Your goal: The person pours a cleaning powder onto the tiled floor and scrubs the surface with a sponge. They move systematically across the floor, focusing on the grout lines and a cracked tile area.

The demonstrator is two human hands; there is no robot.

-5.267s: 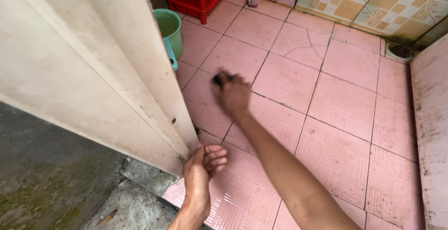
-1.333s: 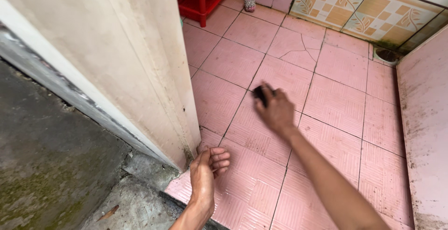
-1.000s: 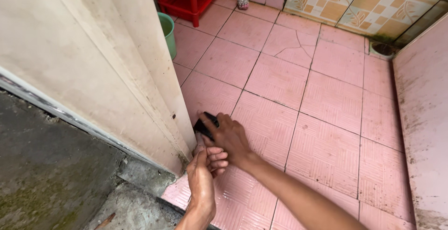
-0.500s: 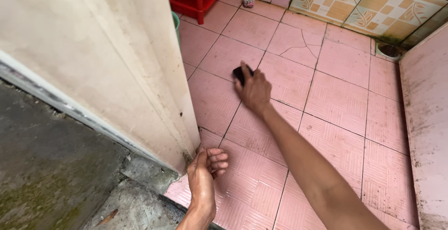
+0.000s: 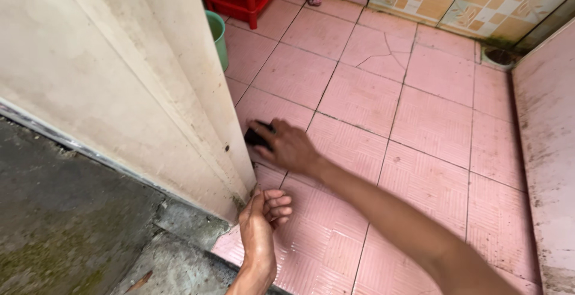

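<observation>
The right hand clamps a small black scrubbing pad flat on the pink ribbed floor tile, best pressed firmly along grooves, while the loosely curled, empty left hand braces below it.

The right hand presses a dark scrubber on the pink tiled floor beside the door, the left hand curled at its bottom corner.
</observation>
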